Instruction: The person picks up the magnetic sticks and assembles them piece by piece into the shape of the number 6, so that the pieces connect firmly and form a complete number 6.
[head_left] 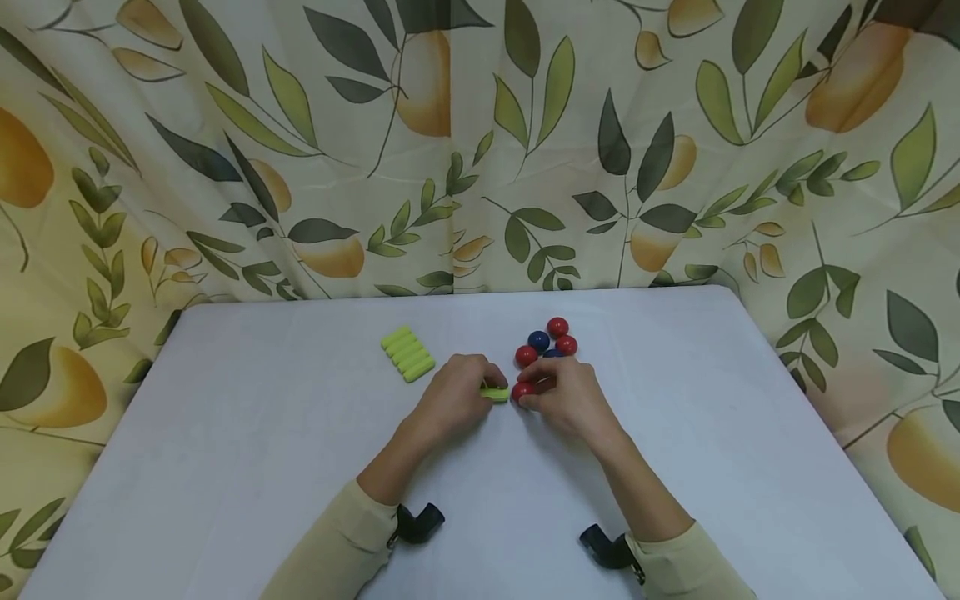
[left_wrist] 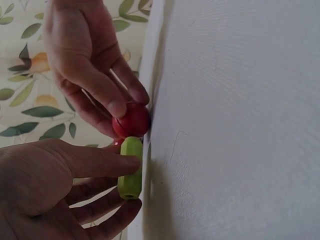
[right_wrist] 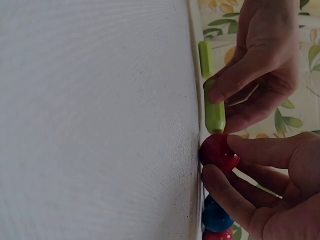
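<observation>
My left hand (head_left: 459, 390) pinches a short lime-green rod (left_wrist: 131, 167) between thumb and fingers, low over the white tabletop. A small hole shows in the rod's near end in the left wrist view. With thumb and fingers my right hand (head_left: 568, 396) holds a glossy red ball (right_wrist: 219, 152). The rod's end meets the ball, or nearly so; whether they are joined I cannot tell. Just beyond the right hand sits a cluster of red balls (head_left: 557, 327) and blue balls (head_left: 538, 341), partly hidden by that hand. More green rods (head_left: 408, 353) lie side by side beyond the left hand.
A white cloth covers the table (head_left: 225, 450). Behind it hangs a curtain (head_left: 480, 208) printed with leaves and fruit. Black camera mounts (head_left: 422, 524) stick out from both sleeves, close above the tabletop.
</observation>
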